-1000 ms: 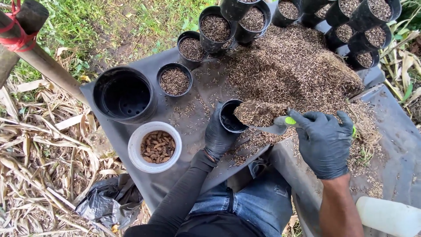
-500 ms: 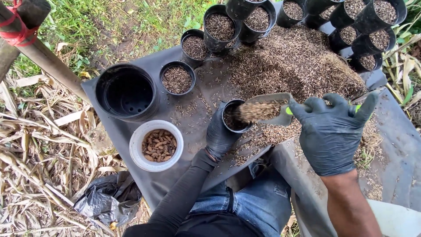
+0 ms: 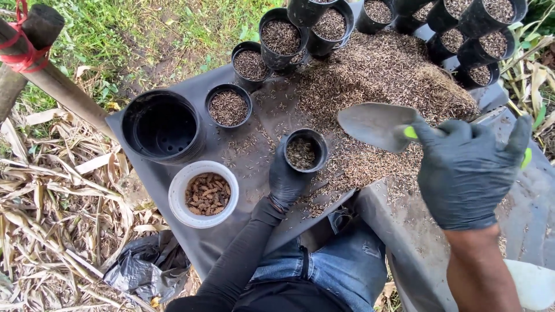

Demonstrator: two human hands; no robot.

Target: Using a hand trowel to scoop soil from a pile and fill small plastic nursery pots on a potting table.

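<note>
Black plastic sheet (image 3: 173, 225) carries everything. Farthest left stands a large empty black pot (image 3: 163, 126), and just below it a white bowl (image 3: 203, 193) of brown bits. Right of these, the gloved left hand (image 3: 284, 178) wraps its fingers round a small black pot (image 3: 304, 151), partly filled with husks. Beside it lies the husk heap (image 3: 381, 75), with filled pots along its far edge. Farthest right, the gloved right hand (image 3: 468, 172) is closed on a trowel (image 3: 376, 124), whose bare blade hovers above the heap.
</note>
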